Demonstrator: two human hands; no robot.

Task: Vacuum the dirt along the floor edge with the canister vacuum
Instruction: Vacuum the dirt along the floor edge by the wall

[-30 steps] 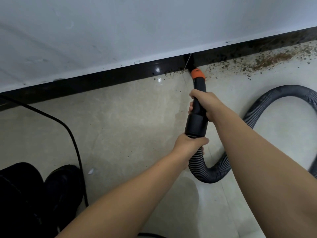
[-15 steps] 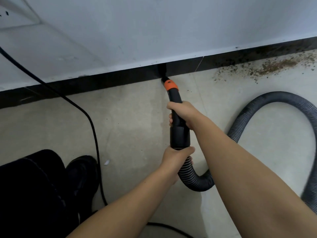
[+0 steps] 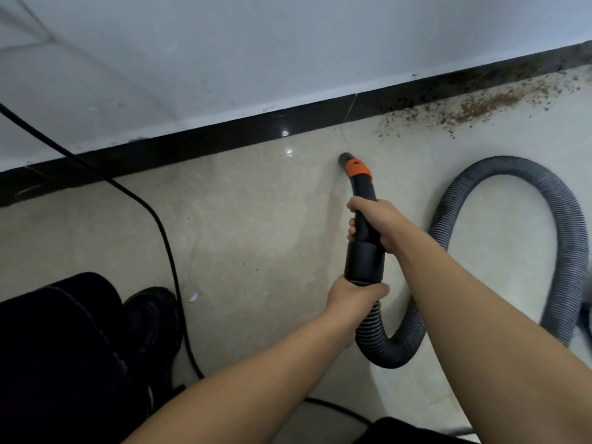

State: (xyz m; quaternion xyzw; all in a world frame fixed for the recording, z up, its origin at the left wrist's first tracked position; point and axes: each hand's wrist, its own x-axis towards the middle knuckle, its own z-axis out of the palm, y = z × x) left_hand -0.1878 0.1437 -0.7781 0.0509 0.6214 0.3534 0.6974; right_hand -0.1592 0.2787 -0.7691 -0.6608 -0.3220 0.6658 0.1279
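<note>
Now both hands gripping the vacuum wand (image 3: pixel 363 219), left hand (image 3: pixel 350 298) below right hand (image 3: pixel 376 221), no legible writing.

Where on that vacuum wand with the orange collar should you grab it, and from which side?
Best on the rigid black wand, below the orange collar, where the right hand wraps it from above. The left hand holds where the ribbed hose joins.

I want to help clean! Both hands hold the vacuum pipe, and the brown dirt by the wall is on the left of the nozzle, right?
Not quite. Both hands, left hand and right hand, hold the pipe, but the head view shows the dirt to the right of the nozzle.
</note>
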